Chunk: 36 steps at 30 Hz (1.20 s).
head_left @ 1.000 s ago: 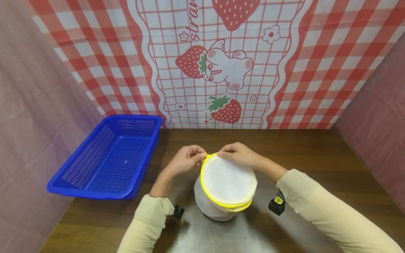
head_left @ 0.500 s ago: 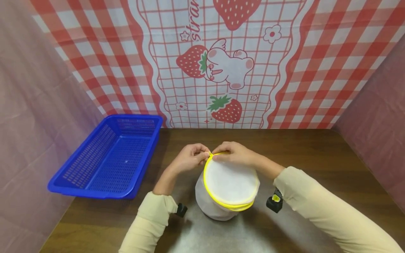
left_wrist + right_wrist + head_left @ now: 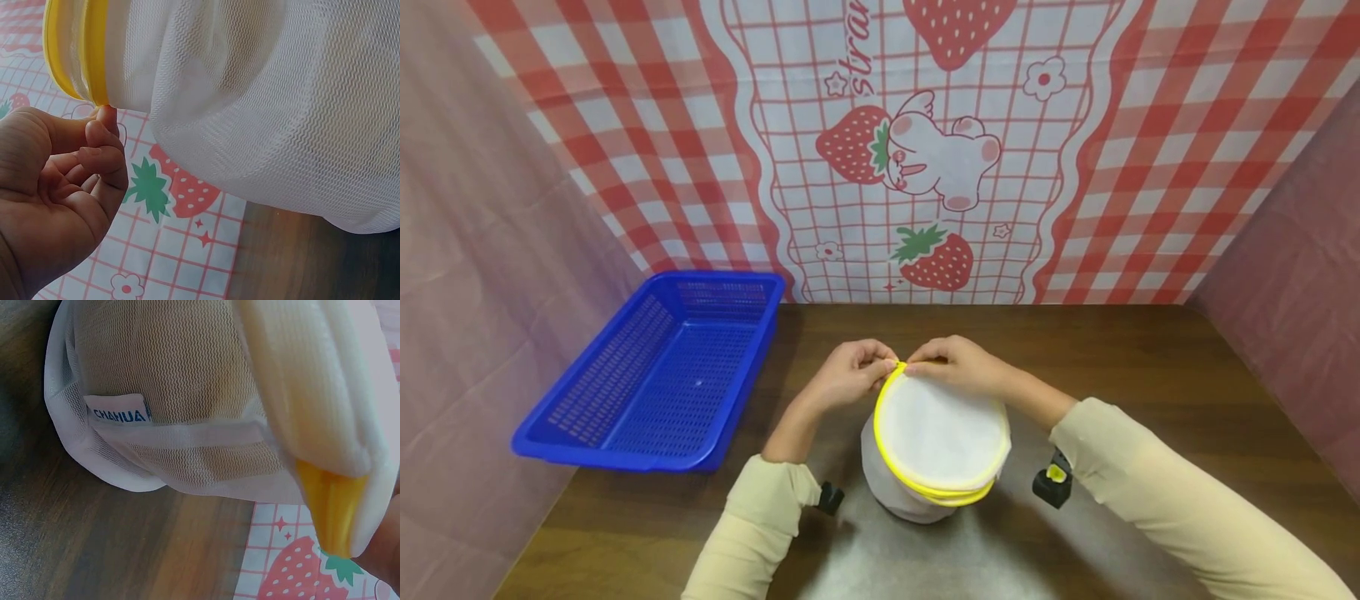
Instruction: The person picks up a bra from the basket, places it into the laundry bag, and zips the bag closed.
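Observation:
A round white mesh laundry bag (image 3: 943, 433) with yellow trim stands in front of me, its flat top tilted toward me. At the far edge of that top, my left hand (image 3: 848, 377) pinches the yellow trim (image 3: 95, 56) between thumb and forefinger. Close beside it, my right hand (image 3: 964, 367) pinches the same rim, thumb over the white top. The fingertips of both hands nearly meet. In the right wrist view the bag's side shows a sewn label (image 3: 119, 409), and only a bit of the right hand (image 3: 380, 550) appears behind the rim.
To the left, a blue plastic basket (image 3: 700, 383) with slotted walls sits on the brown wooden table (image 3: 1135, 367). A red-and-white strawberry-print cloth (image 3: 940, 150) hangs behind the table. Pinkish curtains (image 3: 482, 233) close off both sides.
My right hand has slid left along the rim toward my left hand, which has shifted slightly right. The bag's top moved a little right, then back left.

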{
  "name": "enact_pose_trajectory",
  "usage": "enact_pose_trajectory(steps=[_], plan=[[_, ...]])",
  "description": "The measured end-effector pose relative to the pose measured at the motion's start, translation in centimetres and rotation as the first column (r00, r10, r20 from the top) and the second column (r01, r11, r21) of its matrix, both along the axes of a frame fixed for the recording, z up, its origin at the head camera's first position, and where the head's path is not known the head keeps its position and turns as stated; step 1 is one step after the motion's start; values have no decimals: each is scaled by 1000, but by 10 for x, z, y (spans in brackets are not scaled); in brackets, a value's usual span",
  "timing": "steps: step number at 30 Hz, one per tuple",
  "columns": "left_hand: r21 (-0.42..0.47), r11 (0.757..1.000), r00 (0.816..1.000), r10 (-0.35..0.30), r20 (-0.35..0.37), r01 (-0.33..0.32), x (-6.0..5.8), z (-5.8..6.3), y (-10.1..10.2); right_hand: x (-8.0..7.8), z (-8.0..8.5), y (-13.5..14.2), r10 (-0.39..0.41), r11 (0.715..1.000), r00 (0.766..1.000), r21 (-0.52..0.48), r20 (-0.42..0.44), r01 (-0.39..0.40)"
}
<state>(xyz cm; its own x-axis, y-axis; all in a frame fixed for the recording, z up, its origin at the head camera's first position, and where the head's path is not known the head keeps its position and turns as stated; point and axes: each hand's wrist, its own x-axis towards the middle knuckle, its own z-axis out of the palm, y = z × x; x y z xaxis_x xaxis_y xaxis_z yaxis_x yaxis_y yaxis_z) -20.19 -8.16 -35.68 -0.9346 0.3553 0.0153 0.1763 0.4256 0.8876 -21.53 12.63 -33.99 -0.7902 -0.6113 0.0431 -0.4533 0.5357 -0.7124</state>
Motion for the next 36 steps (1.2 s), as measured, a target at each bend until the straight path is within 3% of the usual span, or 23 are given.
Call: enact_pose_trajectory(steps=[20,29,36], plan=[[25,1000,1000,3,11,-3,2,-1,-2,3,2,1,-54,999,998,-4,32,54],[-2,1000,1000,18,1,-18,1,1,-1,2,2,-2,21,1000,995,18,98,-23],[-36,999,999,40,-1,-40,-1,3,1,4,5,-5,-2,1000,994,27,112,-1]])
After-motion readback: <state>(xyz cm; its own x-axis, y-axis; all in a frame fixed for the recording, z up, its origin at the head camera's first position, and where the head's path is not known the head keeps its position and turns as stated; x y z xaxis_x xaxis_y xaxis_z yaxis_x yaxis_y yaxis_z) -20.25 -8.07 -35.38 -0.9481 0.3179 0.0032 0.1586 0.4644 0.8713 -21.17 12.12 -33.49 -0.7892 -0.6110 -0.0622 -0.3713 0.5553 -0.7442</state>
